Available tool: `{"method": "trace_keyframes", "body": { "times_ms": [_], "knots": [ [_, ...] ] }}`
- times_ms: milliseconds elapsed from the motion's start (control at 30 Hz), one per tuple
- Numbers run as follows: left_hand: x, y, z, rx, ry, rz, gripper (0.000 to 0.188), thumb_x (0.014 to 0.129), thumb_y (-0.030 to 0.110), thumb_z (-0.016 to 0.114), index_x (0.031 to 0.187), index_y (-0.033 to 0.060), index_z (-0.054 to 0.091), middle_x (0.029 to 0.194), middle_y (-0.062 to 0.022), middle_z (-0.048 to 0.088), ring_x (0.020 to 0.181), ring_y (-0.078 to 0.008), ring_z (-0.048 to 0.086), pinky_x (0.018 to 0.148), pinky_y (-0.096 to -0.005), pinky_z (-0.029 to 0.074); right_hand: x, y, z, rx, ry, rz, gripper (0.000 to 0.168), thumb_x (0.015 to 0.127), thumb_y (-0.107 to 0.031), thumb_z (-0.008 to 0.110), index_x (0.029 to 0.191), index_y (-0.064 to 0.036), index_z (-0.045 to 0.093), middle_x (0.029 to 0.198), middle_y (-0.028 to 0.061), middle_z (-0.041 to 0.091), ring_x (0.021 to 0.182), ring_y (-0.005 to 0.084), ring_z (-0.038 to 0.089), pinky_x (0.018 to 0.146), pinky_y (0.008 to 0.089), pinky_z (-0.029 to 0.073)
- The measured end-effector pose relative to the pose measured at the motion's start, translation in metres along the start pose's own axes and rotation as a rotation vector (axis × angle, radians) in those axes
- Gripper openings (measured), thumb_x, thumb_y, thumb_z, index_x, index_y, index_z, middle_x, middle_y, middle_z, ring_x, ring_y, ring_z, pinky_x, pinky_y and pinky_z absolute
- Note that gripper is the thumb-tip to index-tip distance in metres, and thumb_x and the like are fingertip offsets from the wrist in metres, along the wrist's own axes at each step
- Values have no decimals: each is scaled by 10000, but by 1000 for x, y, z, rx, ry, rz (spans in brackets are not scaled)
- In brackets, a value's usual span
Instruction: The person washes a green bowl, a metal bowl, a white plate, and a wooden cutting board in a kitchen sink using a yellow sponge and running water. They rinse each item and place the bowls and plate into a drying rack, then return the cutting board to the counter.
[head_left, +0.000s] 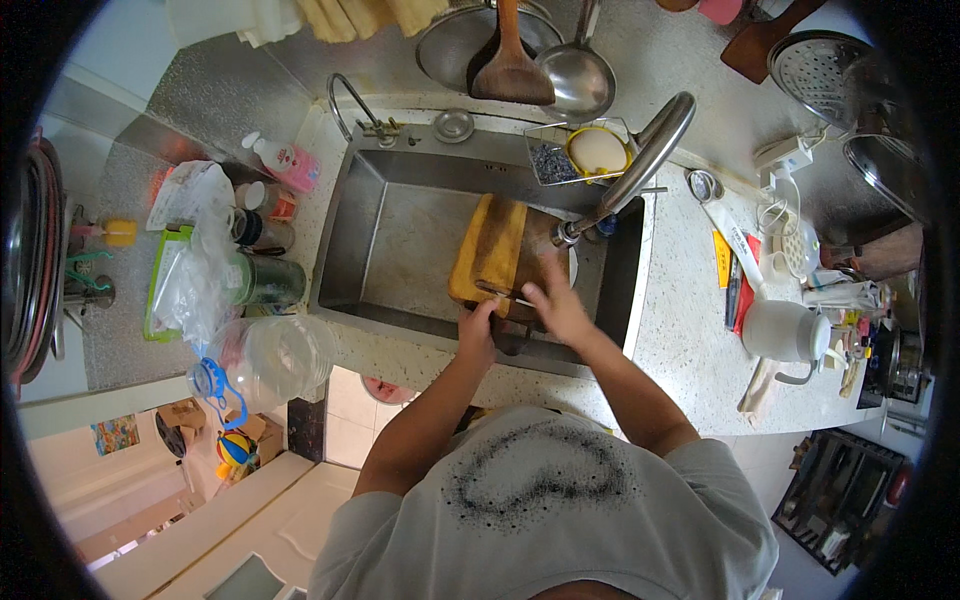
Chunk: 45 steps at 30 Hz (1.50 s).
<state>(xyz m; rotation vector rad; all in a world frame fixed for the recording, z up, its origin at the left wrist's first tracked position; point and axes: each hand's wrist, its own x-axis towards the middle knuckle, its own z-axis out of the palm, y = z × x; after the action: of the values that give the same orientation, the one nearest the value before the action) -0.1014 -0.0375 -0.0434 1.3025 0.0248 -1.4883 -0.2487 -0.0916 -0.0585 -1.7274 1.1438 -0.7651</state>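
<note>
A wooden cutting board (486, 244) with a dark stained band is tilted inside the stainless steel sink (405, 217). My left hand (477, 330) grips its near edge, beside a slot-like handle opening. Over the board's right part, my right hand (561, 307) is spread and blurred, its fingers apart. Whether its fingertips touch the wood, I cannot tell. Just beyond them is the spout of the curved metal faucet (645, 169); running water cannot be made out. A white edge of something shows to the right of the board, mostly hidden.
A wire rack (538, 176) with a yellow-rimmed sponge holder hangs at the sink's back right. Left of the sink stand a pink soap bottle (289, 161), a green jar (270, 277) and a large plastic jug (274, 360). A white pitcher (780, 330) stands on the right counter.
</note>
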Motion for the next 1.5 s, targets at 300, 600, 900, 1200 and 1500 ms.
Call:
{"method": "trace_keyframes", "body": {
  "times_ms": [300,600,900,1200,1500],
  "knots": [
    [-14,5,-42,212,-81,-59,320,751,115,628,1028,31,491,871,-72,577,677,-179,569,564,-303,471,47,44,24,-435,-378,-114,609,924,-453,327,1409,-112,188,1465,158,122,1345,318,144,1084,415,132],
    [-2,-1,-48,85,-49,-88,328,763,143,618,1039,29,484,885,-75,591,710,-173,596,540,-297,492,61,71,-60,-654,277,136,313,737,-208,606,1029,-94,585,874,156,598,827,320,578,721,428,467],
    [4,2,-21,85,-56,-35,254,765,171,627,958,31,540,835,-50,584,680,-151,565,505,-278,460,174,-7,-122,-1111,305,56,446,645,-255,691,990,-12,547,867,179,612,776,351,609,724,408,500],
    [1,8,-9,110,19,-58,227,769,187,631,928,44,555,813,-40,577,669,-149,557,498,-295,447,110,-10,-134,-263,836,-151,402,686,-163,658,1011,30,518,918,154,575,804,249,577,750,326,469],
    [40,-22,-8,32,-51,-73,206,744,153,651,862,15,552,768,-47,565,625,-156,553,500,-317,421,-2,32,-10,-177,63,-178,477,736,15,466,1208,-50,468,1235,165,473,1130,311,431,969,375,312]
  ]
}}
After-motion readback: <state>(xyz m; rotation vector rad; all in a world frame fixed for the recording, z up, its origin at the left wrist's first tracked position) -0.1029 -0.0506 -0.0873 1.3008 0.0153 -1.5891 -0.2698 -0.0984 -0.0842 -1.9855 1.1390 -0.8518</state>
